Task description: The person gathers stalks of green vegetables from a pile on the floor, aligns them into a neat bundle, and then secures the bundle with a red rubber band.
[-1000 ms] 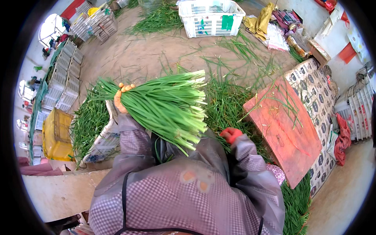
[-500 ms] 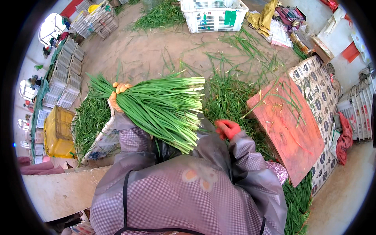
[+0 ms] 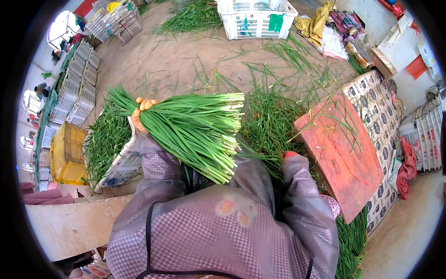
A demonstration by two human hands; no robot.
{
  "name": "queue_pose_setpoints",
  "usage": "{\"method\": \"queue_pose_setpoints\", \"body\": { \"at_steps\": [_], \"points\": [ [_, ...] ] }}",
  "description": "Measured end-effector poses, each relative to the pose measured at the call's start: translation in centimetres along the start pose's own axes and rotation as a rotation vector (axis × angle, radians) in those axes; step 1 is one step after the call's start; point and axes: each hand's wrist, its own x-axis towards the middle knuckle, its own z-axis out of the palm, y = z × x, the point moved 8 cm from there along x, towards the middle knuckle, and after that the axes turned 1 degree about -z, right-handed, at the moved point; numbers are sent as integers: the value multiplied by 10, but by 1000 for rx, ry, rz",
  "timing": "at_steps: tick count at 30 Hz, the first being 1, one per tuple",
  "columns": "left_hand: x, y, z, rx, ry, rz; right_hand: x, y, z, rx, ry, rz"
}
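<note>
I see the left hand (image 3: 143,111), at ten o'clock on my monitor, its fingers wrapped round a fanned bundle of long green, pale-ended stalks (image 3: 197,125) near centre. Toward three, the red-gloved right hand (image 3: 290,154), near a flat red rectangular board (image 3: 344,162), is mostly hidden; I cannot tell how its fingers stand.

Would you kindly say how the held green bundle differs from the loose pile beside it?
The bundle is gripped in the left hand; the loose pile lies on the floor. The bundle fans out fairly neatly; the loose pile is tangled. Both look green and long-leaved.
</note>
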Motion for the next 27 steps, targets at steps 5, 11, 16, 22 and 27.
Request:
{"method": "queue_pose_setpoints", "body": {
  "at_steps": [5,11,16,22,27],
  "points": [
    [2,-9,-1,5,20,5,-4,-121,-23,1000,22,-545],
    [2,-3,2,56,51,1,-9,-160,-44,1072,213,-441],
    [4,-14,6,5,116,16,50,-20,17,661,71,-254],
    [3,-19,8,-24,18,9,-31,-164,-1,1465,-333,-311],
    [3,-12,-3,-7,55,12,-15,-109,-2,1624,-275,14]
  ]
}}
